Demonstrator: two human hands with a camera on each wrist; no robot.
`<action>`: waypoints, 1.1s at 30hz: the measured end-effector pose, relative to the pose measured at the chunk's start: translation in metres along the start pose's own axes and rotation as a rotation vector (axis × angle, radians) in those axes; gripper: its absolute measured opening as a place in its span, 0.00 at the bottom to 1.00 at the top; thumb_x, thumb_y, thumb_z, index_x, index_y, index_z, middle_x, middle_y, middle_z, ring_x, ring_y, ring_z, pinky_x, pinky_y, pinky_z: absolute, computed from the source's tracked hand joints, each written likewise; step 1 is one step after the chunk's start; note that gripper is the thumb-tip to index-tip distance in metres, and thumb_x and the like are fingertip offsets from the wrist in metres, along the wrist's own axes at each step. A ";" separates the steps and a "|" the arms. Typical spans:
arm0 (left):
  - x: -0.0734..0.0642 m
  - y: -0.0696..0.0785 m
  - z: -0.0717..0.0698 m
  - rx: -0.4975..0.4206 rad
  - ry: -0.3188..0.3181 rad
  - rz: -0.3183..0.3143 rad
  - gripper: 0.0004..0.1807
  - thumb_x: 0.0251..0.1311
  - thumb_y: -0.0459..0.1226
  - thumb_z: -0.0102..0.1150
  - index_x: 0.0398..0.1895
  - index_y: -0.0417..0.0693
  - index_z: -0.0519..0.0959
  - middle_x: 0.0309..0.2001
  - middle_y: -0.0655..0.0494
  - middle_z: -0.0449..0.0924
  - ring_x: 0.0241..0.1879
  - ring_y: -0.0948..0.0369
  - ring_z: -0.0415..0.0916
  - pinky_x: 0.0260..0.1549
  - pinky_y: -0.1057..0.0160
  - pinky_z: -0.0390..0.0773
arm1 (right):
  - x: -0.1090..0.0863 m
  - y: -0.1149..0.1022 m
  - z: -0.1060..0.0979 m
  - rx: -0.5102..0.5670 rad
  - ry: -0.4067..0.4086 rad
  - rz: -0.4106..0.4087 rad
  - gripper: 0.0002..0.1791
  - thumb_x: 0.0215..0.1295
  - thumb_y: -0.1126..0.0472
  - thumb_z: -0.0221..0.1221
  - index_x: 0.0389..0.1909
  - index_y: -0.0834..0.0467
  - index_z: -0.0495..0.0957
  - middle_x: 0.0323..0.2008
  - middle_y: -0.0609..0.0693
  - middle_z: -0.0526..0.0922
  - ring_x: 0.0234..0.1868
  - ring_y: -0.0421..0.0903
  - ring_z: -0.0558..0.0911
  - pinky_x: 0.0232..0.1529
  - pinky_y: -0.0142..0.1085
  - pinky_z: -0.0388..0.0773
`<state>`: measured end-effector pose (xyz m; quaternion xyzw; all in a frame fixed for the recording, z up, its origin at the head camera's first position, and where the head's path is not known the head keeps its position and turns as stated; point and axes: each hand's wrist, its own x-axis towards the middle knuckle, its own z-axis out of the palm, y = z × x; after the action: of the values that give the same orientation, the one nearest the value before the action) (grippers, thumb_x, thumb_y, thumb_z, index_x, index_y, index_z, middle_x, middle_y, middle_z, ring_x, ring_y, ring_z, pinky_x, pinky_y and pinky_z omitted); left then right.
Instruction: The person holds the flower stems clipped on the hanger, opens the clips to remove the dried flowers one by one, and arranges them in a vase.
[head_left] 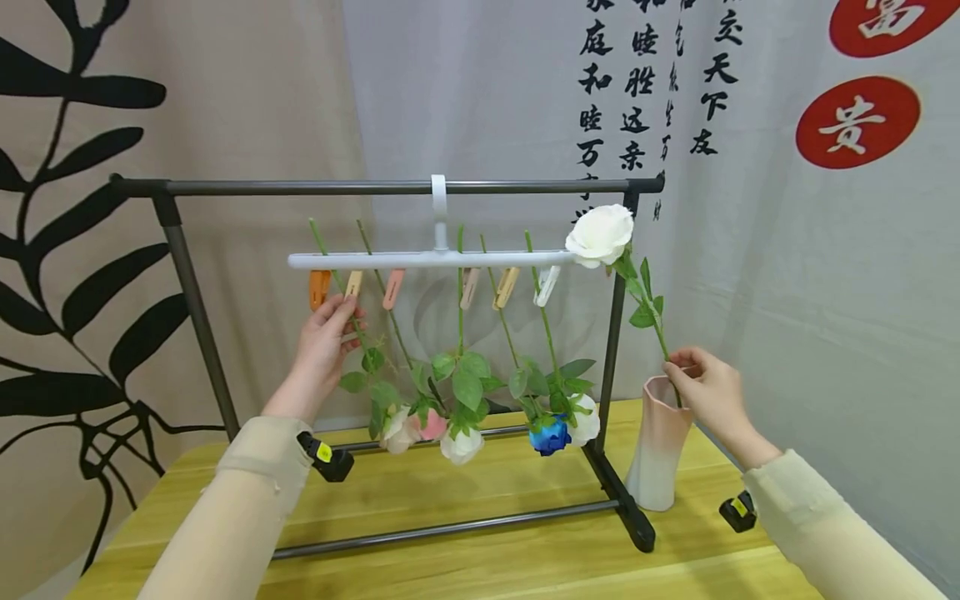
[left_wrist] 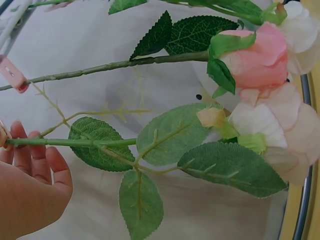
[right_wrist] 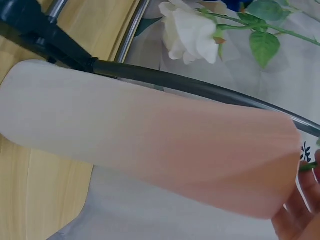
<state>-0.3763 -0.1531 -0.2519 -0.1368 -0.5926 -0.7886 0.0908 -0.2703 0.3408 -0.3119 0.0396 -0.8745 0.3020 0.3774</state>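
My left hand (head_left: 322, 346) is at the lower end of a beige clothespin (head_left: 354, 284), pinching it. That clothespin clips a pale pink rose (head_left: 400, 431) upside down; in the left wrist view my fingers lie beside its green stem (left_wrist: 90, 142). My right hand (head_left: 712, 392) pinches the lower stem of a white rose (head_left: 600, 235), bloom upward. The stem's lower end is at the mouth of a pink-and-white vase (head_left: 660, 450), seen lying across the right wrist view. The white hanger (head_left: 420, 260) carries both this clothespin and several others.
An orange clothespin (head_left: 319, 290) hangs at the hanger's left end. Further right hang a pink rose (head_left: 432, 426), a blue rose (head_left: 551, 436) and white roses, heads down. A dark metal rack (head_left: 300, 188) holds the hanger above the wooden table (head_left: 450, 492).
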 end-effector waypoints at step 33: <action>0.001 -0.011 0.002 0.011 -0.018 0.005 0.10 0.68 0.48 0.55 0.42 0.53 0.73 0.34 0.62 0.76 0.33 0.64 0.74 0.35 0.64 0.70 | -0.007 0.024 0.002 -0.081 -0.184 0.004 0.10 0.63 0.62 0.61 0.33 0.67 0.83 0.44 0.65 0.77 0.45 0.61 0.74 0.44 0.55 0.71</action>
<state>-0.3804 -0.1476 -0.2606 -0.1448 -0.5974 -0.7838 0.0882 -0.2739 0.3578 -0.3293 0.0499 -0.9171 0.2622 0.2962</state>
